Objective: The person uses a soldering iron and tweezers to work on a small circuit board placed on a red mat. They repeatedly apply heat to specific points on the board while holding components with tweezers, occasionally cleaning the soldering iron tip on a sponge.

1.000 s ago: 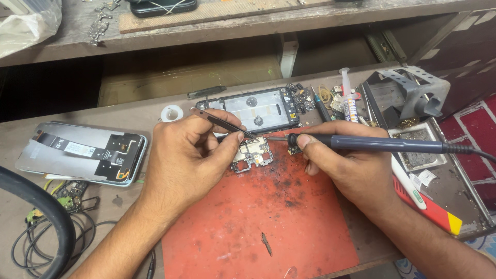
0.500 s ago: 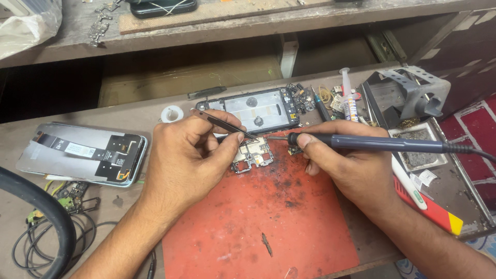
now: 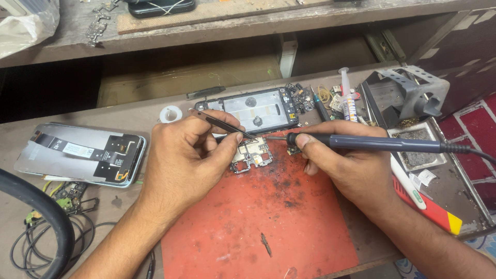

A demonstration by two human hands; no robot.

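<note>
Barely shifting since half a second ago, both hands keeping their places over the circuit board near the far edge of the red mat. Lying nearest, close to the mat's near edge, a small dark scrap. Coiling at the bench's near left corner, a thick black hose and thin black wires beside a green board fragment. Reaching in from the near left, the left hand, fingers pinched narrow around black tweezers, tips pressing down at the circuit board's far edge. Reaching in from the near right, the right hand, fingers wrapped around a dark soldering iron, its tip meeting the tweezers at the same far edge of the board. Resting under the right wrist, a red and yellow tool and a white pen-like stick. Lying toward the left edge of the bench, a phone back panel with inner side up. Sitting just beyond the mat, an opened phone frame, with a white solder spool to its left. Crowding the far right, a syringe, loose small parts, a metal tray and a grey iron stand.
</note>
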